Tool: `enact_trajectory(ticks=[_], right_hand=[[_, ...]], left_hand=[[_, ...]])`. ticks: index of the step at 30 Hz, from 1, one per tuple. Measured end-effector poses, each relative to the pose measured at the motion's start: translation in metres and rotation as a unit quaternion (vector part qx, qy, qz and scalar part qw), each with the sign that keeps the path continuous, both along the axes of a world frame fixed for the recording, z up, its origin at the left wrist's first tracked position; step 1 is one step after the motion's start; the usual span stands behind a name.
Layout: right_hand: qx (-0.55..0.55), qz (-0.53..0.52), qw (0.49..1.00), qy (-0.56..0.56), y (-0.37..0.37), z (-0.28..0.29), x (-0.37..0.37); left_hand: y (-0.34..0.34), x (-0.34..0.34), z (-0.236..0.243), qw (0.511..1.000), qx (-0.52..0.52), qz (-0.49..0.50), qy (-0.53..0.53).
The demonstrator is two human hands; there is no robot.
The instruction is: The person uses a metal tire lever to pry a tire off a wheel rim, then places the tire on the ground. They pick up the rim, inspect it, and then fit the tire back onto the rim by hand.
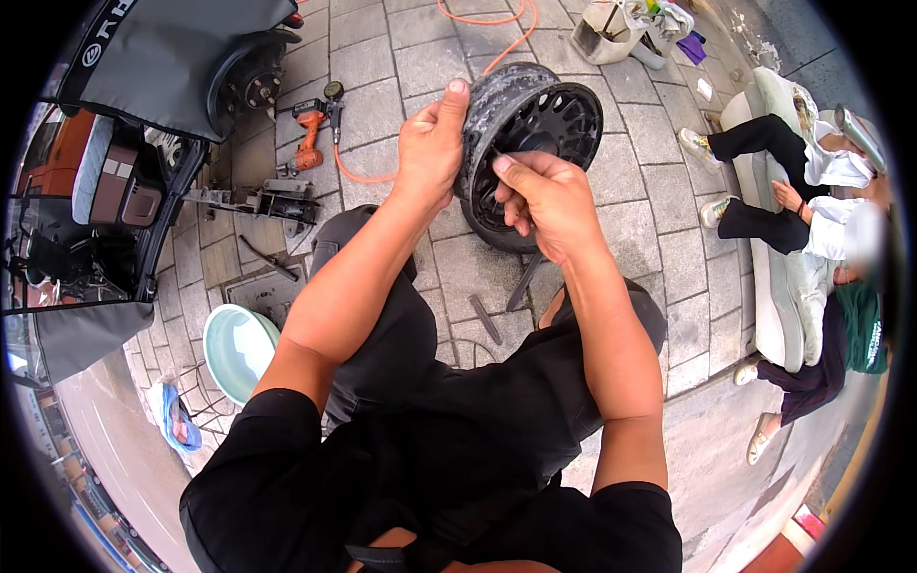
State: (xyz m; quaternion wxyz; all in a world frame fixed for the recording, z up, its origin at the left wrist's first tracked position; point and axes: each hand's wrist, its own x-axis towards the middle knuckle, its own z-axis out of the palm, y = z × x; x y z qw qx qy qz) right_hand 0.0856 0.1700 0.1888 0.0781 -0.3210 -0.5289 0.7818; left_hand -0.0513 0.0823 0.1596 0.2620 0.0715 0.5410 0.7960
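My left hand (430,143) grips the left side of a scuffed black wheel rim (568,110), thumb up along its barrel. My right hand (535,196) is curled at the spoked face, thumb and forefinger pinched at the near left edge; what is between them is too small and hidden to name. Another dark ring (501,239) shows beneath the rim. Between my knees on the paving lie a long dark flat bar (523,282) and a short bar (485,315).
Left: orange power tool (309,143), inflator gauge (333,95), orange hose (363,177), metal tool (277,201), teal basin (239,349) and vehicle with dark cover (143,76). Top right: white container (602,33). Right: people sit on a pale couch (774,315), feet reaching onto the paving.
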Motion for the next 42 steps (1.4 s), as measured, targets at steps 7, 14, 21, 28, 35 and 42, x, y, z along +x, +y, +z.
enact_trajectory(ticks=[7,14,21,28,35,42], right_hand=[[0.059,-0.003,0.998,0.010,-0.015,0.021,-0.005],[0.233,-0.044,0.970,0.050,-0.028,0.014,-0.004],[0.355,-0.080,0.929,0.072,-0.029,0.011,-0.001],[0.425,-0.095,0.897,0.070,-0.028,0.012,0.000],[0.616,-0.095,0.779,0.061,-0.031,0.008,-0.006],[0.607,-0.084,0.787,0.077,-0.025,0.009,0.001]], left_hand=[[-0.006,-0.011,0.001,0.997,0.004,-0.051,-0.055],[0.004,-0.016,-0.023,0.982,0.111,-0.080,-0.133],[0.002,-0.025,-0.058,0.955,0.240,-0.175,-0.016],[0.010,-0.022,-0.057,0.974,0.200,-0.106,0.018],[0.013,-0.008,-0.019,0.988,0.108,-0.103,0.031],[0.007,-0.016,0.003,0.990,0.070,-0.124,-0.022]])
